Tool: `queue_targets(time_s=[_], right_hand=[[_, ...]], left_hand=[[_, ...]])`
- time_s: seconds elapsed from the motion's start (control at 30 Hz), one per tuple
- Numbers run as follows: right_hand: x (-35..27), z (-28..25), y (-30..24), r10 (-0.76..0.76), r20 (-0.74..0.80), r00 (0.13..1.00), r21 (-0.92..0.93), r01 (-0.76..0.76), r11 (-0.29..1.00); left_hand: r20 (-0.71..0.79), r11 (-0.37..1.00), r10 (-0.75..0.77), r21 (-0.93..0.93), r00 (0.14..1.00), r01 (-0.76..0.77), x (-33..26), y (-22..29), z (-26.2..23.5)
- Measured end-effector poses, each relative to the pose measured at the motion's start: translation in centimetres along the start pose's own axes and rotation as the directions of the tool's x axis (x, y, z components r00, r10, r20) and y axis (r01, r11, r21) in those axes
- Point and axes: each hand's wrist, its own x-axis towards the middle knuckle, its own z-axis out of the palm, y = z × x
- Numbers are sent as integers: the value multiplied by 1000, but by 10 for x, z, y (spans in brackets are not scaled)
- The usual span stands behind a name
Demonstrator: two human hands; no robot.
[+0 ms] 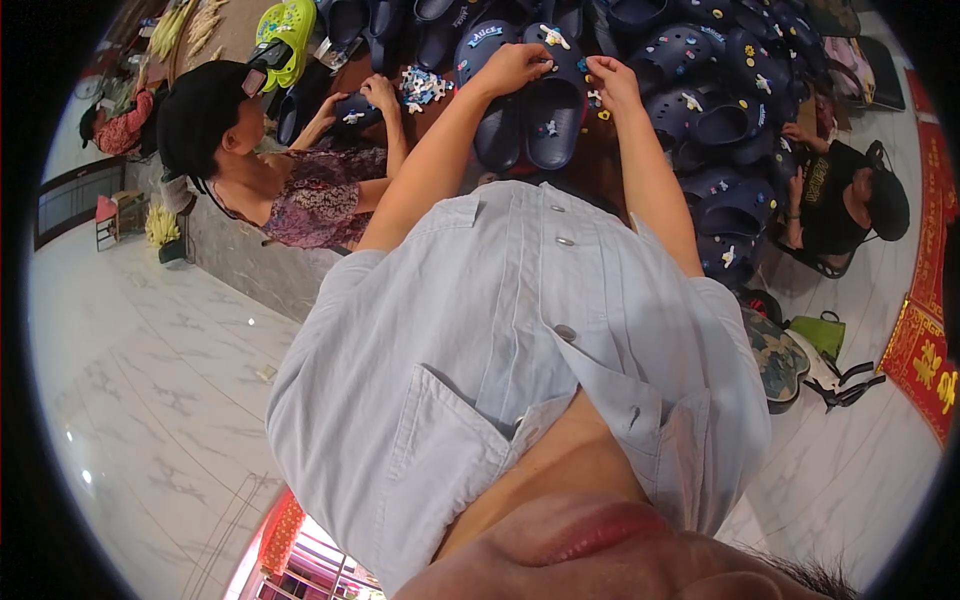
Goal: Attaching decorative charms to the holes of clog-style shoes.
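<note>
While both hands work at the frame's top centre, the left hand point(515, 68) pinches a white charm point(553, 38) on the navy foam clog point(556, 95), long axis vertical; the right hand point(612, 82), fingers curled, touches its right edge.

Clog pair point(530, 110) betw. hands (charm pile point(422, 87) to left)

The navy clog point(553, 110) under both hands looks like soft moulded foam, matt, with smooth rounded edges and punched holes. The left hand point(515, 68) and right hand point(612, 80) rest on its upper, where small charms point(553, 37) seem hard, slightly shiny plastic. The pile of charms point(422, 88) nearby has the same plastic gleam. The lime-green clogs point(287, 25) share the matt foam look. The person's pale blue shirt point(520, 370) is thin woven cloth, creased. The floor point(150, 380) is polished, marble-like tile, glossy.
</note>
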Motion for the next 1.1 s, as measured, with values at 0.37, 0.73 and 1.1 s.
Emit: queue_targets(time_s=[0.37, 0.73, 1.1], right_hand=[[-16, 10, 4, -297, -30, 955, -493, 244, 835], [-26, 14, -1, -463, 94, 881, -675, 399, 621], [-28, 21, -7, -639, 72, 766, -757, 459, 466]], left_hand=[[-3, 998, 5, 66, 1000, -5, 2, 2, 0], [4, 995, 15, 96, 1000, -15, 5, -1, 0], [-15, 997, 33, 73, 999, -32, 6, -4, 2]])
